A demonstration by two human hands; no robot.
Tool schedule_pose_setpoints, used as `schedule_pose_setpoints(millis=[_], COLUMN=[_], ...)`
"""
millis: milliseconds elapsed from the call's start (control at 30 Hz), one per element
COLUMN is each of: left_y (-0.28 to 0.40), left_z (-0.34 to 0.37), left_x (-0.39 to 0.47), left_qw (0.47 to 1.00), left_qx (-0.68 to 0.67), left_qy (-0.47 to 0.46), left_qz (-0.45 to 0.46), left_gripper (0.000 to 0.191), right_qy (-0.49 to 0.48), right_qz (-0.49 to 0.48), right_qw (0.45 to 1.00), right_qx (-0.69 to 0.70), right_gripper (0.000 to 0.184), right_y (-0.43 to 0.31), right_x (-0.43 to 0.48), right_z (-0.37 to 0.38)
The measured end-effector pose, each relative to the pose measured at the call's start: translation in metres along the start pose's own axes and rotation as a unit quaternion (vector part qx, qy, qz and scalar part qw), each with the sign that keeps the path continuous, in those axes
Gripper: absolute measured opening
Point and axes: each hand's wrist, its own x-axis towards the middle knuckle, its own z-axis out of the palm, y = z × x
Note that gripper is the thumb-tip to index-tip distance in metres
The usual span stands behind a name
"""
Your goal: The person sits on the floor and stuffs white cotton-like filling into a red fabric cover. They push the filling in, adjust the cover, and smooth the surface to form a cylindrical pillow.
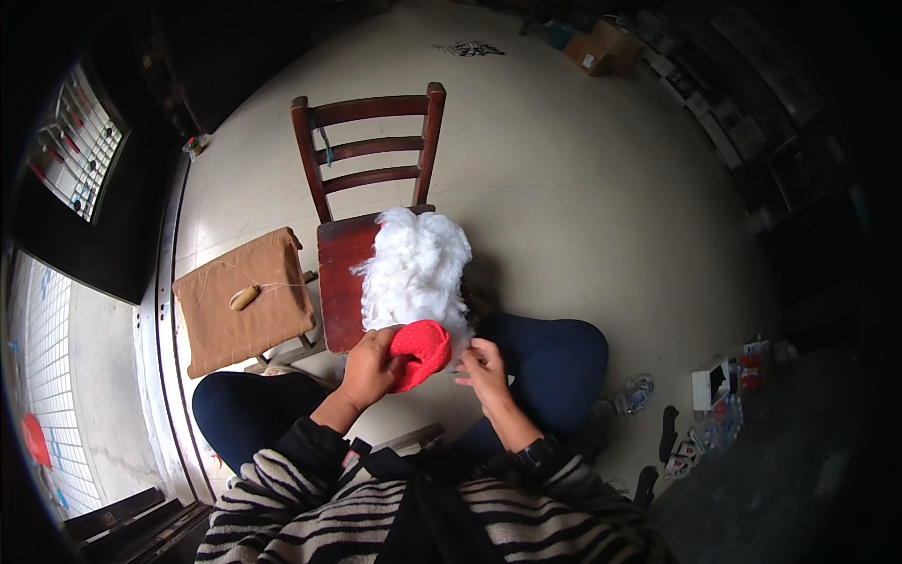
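Observation:
My left hand [368, 368] grips a red fabric pouch with small white dots [421, 352], its thumb pressed on the cloth. White fibre stuffing [416, 264] lies in a fluffy heap on the seat of a dark red wooden chair [342, 282], just beyond the pouch. To the right of the pouch is my right hand [486, 370], fingers bent towards a thin wisp of the stuffing. Blur hides whether those fingers pinch the wisp or only touch it. What the pouch contains is not visible.
Left of the chair stands a low stool with a brown cloth top [246, 303], a spool of thread [244, 297] lying on it with loose strands. Cardboard boxes [599, 49] sit far off at the right. Plastic bottles [722, 423] and other items stand on the floor, near right.

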Motion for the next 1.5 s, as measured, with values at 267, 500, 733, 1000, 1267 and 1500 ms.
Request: schedule_pose_setpoints(millis=[267,500,733,1000,1267,1500], left_y=[0.003,0.000,0.001,0.001,-0.001,0.000], left_z=[0.002,0.006,0.007,0.007,0.010,0.008], left_x=[0.001,0.004,0.003,0.001,0.002,0.001], left_qw=[0.987,0.986,0.986,0.984,0.981,0.976], left_qx=[0.103,0.118,0.126,0.137,0.143,0.169], left_qy=[-0.033,-0.034,-0.034,-0.040,-0.040,-0.054], left_qz=[0.116,0.113,0.107,0.109,0.129,0.125], left_gripper=[0.047,0.049,0.049,0.051,0.051,0.048], right_qy=[-0.050,-0.147,-0.192,-0.035,-0.082,-0.167], right_qz=[-0.175,0.011,0.107,0.066,0.193,0.022], right_qw=[0.980,0.986,0.956,0.997,0.977,0.986], right_qx=[-0.085,0.073,0.192,0.003,0.031,0.019], right_gripper=[0.011,0.028,0.033,0.029,0.030,0.020], right_y=[0.027,-0.001,-0.017,0.003,-0.010,0.003], right_x=[0.043,0.032,0.023,0.044,0.022,0.042], right_z=[0.011,0.014,0.004,0.021,0.004,0.015])
